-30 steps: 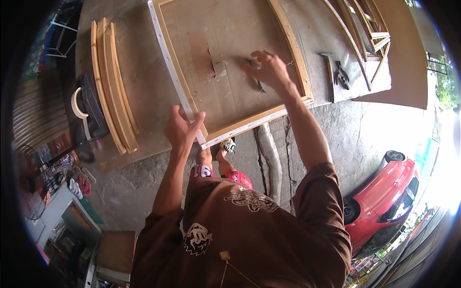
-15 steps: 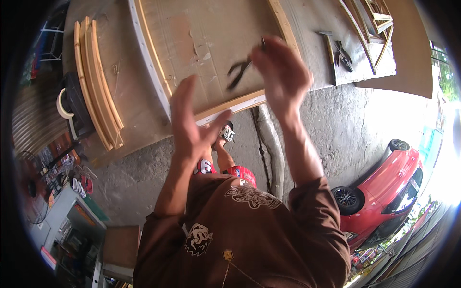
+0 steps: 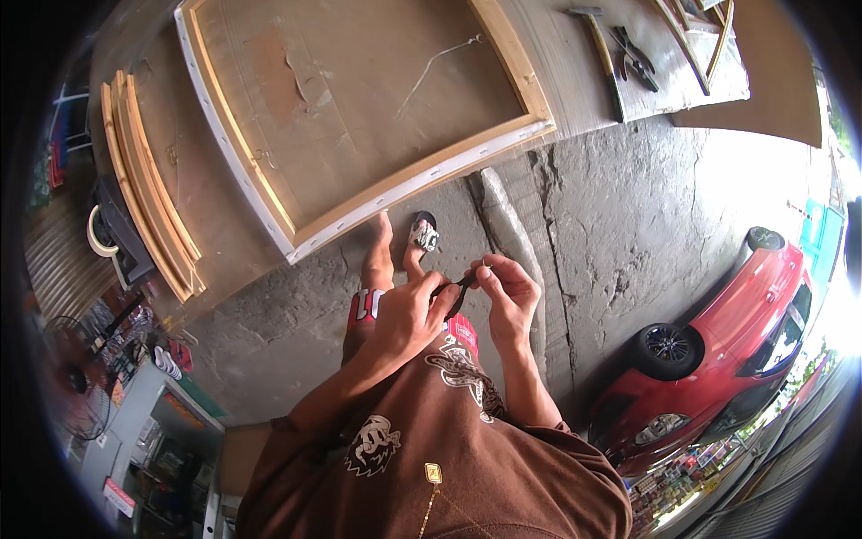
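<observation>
Close in front of my body, my left hand (image 3: 411, 321) is wrapped round a pair of dark-handled pliers (image 3: 464, 282). The pliers' tip points toward my right hand (image 3: 512, 301), whose thumb and index finger are pinched together right beside it. What sits in that pinch is too small to name. Beyond both hands lies a wooden frame (image 3: 417, 171) on the table, with white material along its outer edge and small marks spaced along it. A thin bent pale strand (image 3: 435, 65) shows inside the frame.
Several wooden strips (image 3: 144, 180) and a tape roll (image 3: 101, 231) are at the left. A hammer (image 3: 600, 49) and black-handled pliers (image 3: 636, 59) lie at the table's right. A fan (image 3: 76, 377) stands lower left; a red car (image 3: 709, 359) is parked at the right.
Both hands have come down toward my body and together. The pliers were by my right hand and are now in my left. My view has shifted, showing more of the frame's near edge.
</observation>
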`<state>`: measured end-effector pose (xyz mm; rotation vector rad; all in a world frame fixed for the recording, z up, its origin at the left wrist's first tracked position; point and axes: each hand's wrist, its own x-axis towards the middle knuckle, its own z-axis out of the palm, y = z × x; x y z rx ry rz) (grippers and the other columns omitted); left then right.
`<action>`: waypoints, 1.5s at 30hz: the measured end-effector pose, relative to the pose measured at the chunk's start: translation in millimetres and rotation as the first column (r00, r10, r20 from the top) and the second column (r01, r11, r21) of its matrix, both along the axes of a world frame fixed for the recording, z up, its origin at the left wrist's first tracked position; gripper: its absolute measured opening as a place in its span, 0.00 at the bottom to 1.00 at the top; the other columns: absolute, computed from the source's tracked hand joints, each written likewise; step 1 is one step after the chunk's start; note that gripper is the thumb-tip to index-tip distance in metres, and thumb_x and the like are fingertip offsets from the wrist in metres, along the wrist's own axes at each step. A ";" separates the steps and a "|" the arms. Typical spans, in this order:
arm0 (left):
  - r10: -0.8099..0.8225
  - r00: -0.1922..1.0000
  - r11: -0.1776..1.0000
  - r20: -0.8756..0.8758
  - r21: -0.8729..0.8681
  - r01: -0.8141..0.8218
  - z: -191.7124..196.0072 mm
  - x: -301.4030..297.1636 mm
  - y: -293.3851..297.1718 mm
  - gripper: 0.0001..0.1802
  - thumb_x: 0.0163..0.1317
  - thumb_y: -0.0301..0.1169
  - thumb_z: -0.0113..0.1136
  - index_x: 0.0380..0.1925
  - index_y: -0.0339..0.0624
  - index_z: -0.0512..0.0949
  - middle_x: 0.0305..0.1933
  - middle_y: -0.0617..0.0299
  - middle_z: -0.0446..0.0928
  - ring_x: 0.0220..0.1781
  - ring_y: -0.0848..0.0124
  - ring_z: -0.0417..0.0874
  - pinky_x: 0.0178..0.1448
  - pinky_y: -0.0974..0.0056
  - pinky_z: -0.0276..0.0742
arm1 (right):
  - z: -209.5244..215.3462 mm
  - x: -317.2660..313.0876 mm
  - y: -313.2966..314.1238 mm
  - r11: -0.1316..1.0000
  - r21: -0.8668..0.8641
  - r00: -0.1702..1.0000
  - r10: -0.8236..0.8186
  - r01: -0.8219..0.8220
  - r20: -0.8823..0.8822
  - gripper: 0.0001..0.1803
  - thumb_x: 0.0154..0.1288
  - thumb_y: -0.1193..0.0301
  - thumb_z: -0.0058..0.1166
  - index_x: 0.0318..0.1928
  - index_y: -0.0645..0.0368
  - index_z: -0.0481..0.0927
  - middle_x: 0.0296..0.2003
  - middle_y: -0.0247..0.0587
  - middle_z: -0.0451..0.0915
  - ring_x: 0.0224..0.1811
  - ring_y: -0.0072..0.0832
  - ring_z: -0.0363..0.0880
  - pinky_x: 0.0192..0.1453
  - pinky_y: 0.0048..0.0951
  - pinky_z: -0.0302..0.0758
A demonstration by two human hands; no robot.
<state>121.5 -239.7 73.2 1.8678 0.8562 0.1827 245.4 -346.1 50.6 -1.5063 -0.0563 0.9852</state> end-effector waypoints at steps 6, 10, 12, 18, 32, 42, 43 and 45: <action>-0.111 0.959 0.987 -0.259 -0.144 0.076 -11.0 -3.2 -4.1 0.10 0.61 0.34 0.60 0.30 0.38 0.80 0.33 0.44 0.79 0.35 0.57 0.83 0.33 0.60 0.78 | -10.6 18.4 -7.0 0.984 -0.039 0.961 -0.163 0.176 0.223 0.09 0.66 0.74 0.56 0.41 0.68 0.81 0.33 0.42 0.83 0.35 0.24 0.79 0.45 0.25 0.74; 0.112 0.992 0.953 -0.049 -0.276 -0.121 12.7 -6.4 32.2 0.12 0.65 0.36 0.58 0.29 0.38 0.79 0.24 0.62 0.79 0.24 0.76 0.79 0.27 0.70 0.71 | -46.2 65.4 -26.6 0.926 -0.367 0.881 0.100 0.088 0.462 0.10 0.63 0.70 0.60 0.40 0.65 0.82 0.32 0.38 0.84 0.33 0.21 0.79 0.40 0.23 0.75; 0.290 0.956 0.919 0.049 -0.294 -0.264 22.0 -8.3 68.0 0.15 0.68 0.39 0.55 0.29 0.38 0.78 0.23 0.69 0.74 0.23 0.81 0.71 0.26 0.73 0.64 | -60.7 88.6 -29.3 0.901 -0.422 0.765 0.200 0.102 0.612 0.09 0.61 0.70 0.61 0.40 0.60 0.83 0.33 0.38 0.84 0.36 0.22 0.82 0.39 0.24 0.76; 0.470 0.881 0.871 -0.058 -0.131 -0.474 3.2 4.8 196.7 0.16 0.68 0.43 0.55 0.31 0.41 0.79 0.17 0.79 0.56 0.19 0.88 0.51 0.21 0.75 0.42 | -33.5 195.7 24.1 0.949 -0.288 0.481 0.195 0.127 0.855 0.07 0.59 0.69 0.64 0.37 0.55 0.86 0.36 0.40 0.86 0.37 0.27 0.84 0.39 0.29 0.81; 0.274 0.961 0.689 0.026 0.691 -0.216 -41.9 -22.8 217.1 0.24 0.58 0.43 0.66 0.50 0.41 0.78 0.51 0.52 0.73 0.53 0.56 0.74 0.58 0.54 0.69 | -63.8 387.0 150.2 0.740 -0.614 0.018 0.634 0.274 0.773 0.22 0.59 0.68 0.54 0.56 0.51 0.76 0.45 0.53 0.79 0.53 0.49 0.76 0.58 0.45 0.70; -0.149 0.988 0.837 -0.036 0.527 0.145 -42.4 13.7 117.8 0.27 0.46 0.32 0.71 0.49 0.39 0.78 0.42 0.55 0.75 0.45 0.57 0.76 0.51 0.55 0.70 | -5.8 230.0 86.8 0.880 -0.455 0.500 0.456 -0.132 0.737 0.13 0.66 0.73 0.53 0.50 0.61 0.79 0.25 0.37 0.79 0.21 0.24 0.74 0.27 0.27 0.72; -0.113 0.993 0.879 -0.019 0.464 0.109 -40.2 9.0 120.3 0.25 0.46 0.27 0.69 0.48 0.40 0.78 0.40 0.56 0.76 0.43 0.57 0.76 0.50 0.55 0.70 | -0.4 212.4 78.4 0.828 -0.527 0.521 0.540 -0.189 0.661 0.13 0.66 0.74 0.53 0.50 0.61 0.80 0.25 0.37 0.79 0.21 0.23 0.75 0.27 0.26 0.72; -0.101 0.995 0.884 -0.020 0.458 0.099 -37.0 4.3 126.8 0.24 0.45 0.26 0.68 0.47 0.40 0.78 0.40 0.56 0.76 0.43 0.57 0.77 0.50 0.55 0.69 | -2.6 188.2 64.0 0.866 -0.406 0.536 0.499 -0.292 0.681 0.14 0.65 0.77 0.53 0.51 0.58 0.81 0.27 0.38 0.80 0.23 0.23 0.76 0.28 0.26 0.73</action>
